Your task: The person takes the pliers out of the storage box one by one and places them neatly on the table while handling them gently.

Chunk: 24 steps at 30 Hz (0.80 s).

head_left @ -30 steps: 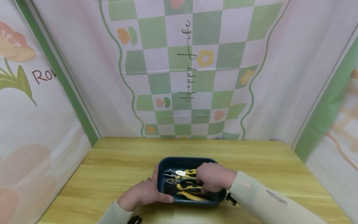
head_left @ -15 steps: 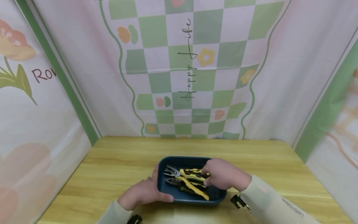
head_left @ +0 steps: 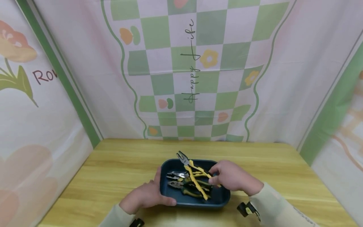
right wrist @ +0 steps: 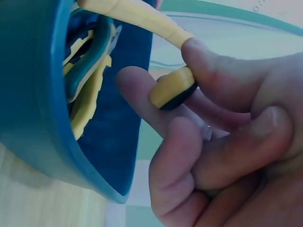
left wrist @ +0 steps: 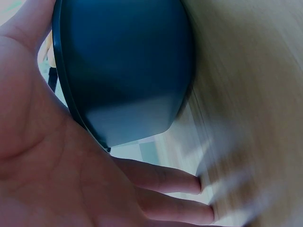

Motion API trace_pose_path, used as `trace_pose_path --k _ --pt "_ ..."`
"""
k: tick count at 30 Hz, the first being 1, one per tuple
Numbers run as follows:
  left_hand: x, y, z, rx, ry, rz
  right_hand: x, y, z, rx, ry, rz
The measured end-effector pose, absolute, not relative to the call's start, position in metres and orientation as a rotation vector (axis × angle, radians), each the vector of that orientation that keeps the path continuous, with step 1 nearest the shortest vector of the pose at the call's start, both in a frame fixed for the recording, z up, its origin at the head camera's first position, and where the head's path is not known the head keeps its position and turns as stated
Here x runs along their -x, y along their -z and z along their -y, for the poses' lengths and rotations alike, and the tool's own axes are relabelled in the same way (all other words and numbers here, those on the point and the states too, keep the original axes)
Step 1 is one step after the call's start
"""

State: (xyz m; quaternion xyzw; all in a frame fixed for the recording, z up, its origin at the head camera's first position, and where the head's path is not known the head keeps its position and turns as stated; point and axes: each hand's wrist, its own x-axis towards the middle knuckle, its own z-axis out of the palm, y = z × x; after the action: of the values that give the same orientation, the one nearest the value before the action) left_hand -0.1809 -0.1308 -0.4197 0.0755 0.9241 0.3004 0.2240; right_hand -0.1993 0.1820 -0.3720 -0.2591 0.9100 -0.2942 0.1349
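A pair of combination pliers [head_left: 195, 179] with yellow-and-black handles hangs tilted above a dark blue box [head_left: 195, 205], handles spread and metal head past the far rim. My right hand [head_left: 231, 176] pinches the end of one handle [right wrist: 173, 87] between thumb and fingers, as the right wrist view shows. Inside the box lie more pliers [head_left: 175, 184] with yellow and dark green handles, partly hidden under the raised pair. My left hand [head_left: 148, 192] rests against the box's left end, thumb along the front corner. In the left wrist view the visible fingers [left wrist: 163, 177] are straight.
The box stands on a wood-grain table [head_left: 119, 164]. Behind it hangs a green-and-white checked curtain [head_left: 198, 94], with more printed cloth [head_left: 34, 132] on the left side.
My right hand has drawn back to the right and lifted one pair of pliers from among the others, its head now above the far rim. The left hand has stayed on the box.
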Motion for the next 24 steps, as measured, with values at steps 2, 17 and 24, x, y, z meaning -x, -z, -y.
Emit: trace_pose_path --k 2,17,24 --pt "0.18 0.42 0.131 -0.216 -0.838 -2.553 0.2 0.372 -0.185 0.732 0.901 -2.62" --pt "0.179 0.421 0.132 -0.244 -0.866 -2.564 0.203 0.354 -0.236 0.32 1.196 -2.648" --pt "0.179 0.42 0.132 -0.238 -0.873 -2.555 0.202 0.354 -0.271 0.185 1.116 -2.751"
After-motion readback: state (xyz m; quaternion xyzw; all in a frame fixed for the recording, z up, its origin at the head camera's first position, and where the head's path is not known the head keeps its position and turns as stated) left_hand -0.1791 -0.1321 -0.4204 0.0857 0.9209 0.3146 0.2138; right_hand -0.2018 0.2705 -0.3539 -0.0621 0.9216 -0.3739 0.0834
